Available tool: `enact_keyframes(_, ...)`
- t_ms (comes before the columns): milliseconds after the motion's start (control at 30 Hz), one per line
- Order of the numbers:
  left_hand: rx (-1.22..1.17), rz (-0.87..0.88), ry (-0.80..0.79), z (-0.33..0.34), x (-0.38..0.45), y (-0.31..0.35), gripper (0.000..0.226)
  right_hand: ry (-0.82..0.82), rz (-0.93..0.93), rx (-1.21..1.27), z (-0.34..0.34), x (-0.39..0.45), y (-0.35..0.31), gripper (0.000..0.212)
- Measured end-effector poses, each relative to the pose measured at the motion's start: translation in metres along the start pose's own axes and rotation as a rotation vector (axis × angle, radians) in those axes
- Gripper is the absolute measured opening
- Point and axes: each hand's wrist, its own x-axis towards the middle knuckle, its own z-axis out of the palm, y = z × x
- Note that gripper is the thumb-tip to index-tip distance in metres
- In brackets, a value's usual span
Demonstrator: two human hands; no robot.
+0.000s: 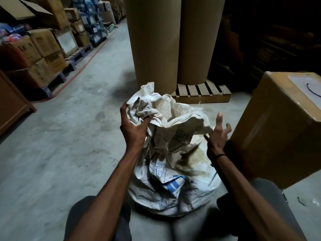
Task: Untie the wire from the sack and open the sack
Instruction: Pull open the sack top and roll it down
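Sack [173,180]: white woven bag with blue print, grubby and creased, standing on the concrete floor [69,145] between the person's knees; its mouth gapes open between the two hands, pale grain-like contents showing inside.
Cardboard box [278,127]: just right of the right hand, tilted, a dark wire [311,90] lying on its top label.
Left hand [134,126]: fingers curled tight round a bunched wad of the sack's rim, lifted up.
Right hand [219,134]: fingers spread and loose, beside the sack's right edge; possibly a thin dark strand by the thumb, too blurred to say.
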Motion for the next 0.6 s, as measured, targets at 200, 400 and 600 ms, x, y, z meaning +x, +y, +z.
enact_keyframes(200, 0.009, 0.029, -0.004, 0.001, 0.000, 0.007, 0.078, -0.295, -0.065, 0.304, 0.040, -0.006, -0.038, 0.102)
enact_keyframes(400, -0.018, 0.049, -0.186, 0.012, -0.007, 0.020, 0.072, -0.465, -0.096, 0.185, 0.087, -0.036, -0.049, 0.116)
enact_keyframes(600, -0.094, 0.035, -0.307, 0.011, 0.004, 0.020, 0.100, -0.551, -0.091, 0.188, 0.105, -0.037, -0.051, 0.072)
